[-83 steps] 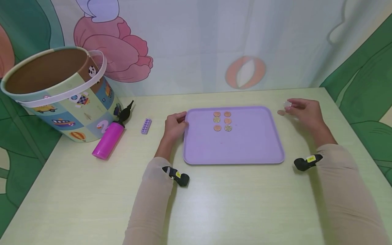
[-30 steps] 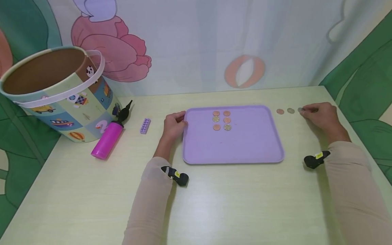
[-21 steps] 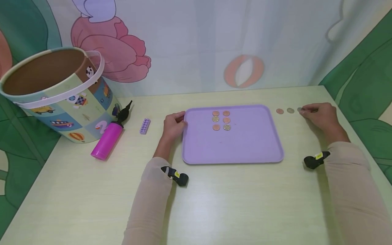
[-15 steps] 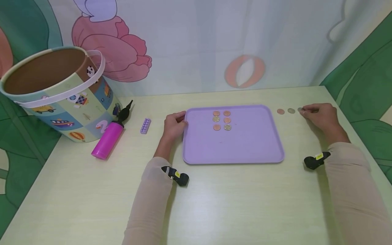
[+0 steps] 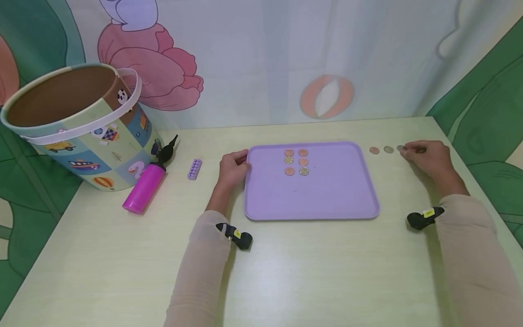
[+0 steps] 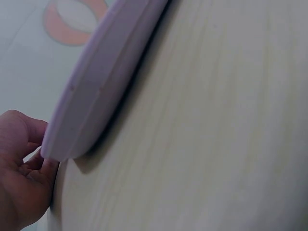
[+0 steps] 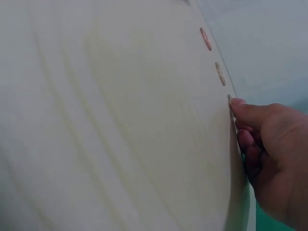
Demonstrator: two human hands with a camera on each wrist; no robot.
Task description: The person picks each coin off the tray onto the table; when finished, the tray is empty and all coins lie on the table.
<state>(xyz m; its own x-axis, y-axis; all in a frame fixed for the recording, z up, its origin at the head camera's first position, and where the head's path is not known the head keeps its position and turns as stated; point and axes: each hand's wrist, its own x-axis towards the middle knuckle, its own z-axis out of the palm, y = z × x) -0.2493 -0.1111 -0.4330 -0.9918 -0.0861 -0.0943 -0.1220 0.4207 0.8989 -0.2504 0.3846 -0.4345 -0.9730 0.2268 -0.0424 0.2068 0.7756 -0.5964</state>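
Observation:
My left hand (image 5: 233, 170) grips the left rim of a purple tray (image 5: 339, 190); in the left wrist view the thumb and fingers are at the tray's corner. Copper and golden coins (image 5: 303, 171) lie in two columns on the tray's upper part. Right of the tray, a copper coin (image 5: 374, 150) and a duller coin (image 5: 388, 149) lie in a row on the table. At the row's right end my right hand (image 5: 433, 159) pinches a silvery coin (image 5: 400, 148) with thumb and fingers, low at the table surface. The fingers partly cover that coin.
A large picture-covered bucket (image 5: 135, 150) with a white handle stands at the left. Beside it lies a magenta pump (image 5: 144, 188) with a black nozzle. A small purple toy brick (image 5: 194, 169) lies between pump and tray. A curtain (image 5: 253, 68) hangs behind the table's back edge.
My right hand has moved right from beside the copper coin, and two more coins now show in the row. During the last second it has stayed nearly still. My left hand keeps its place.

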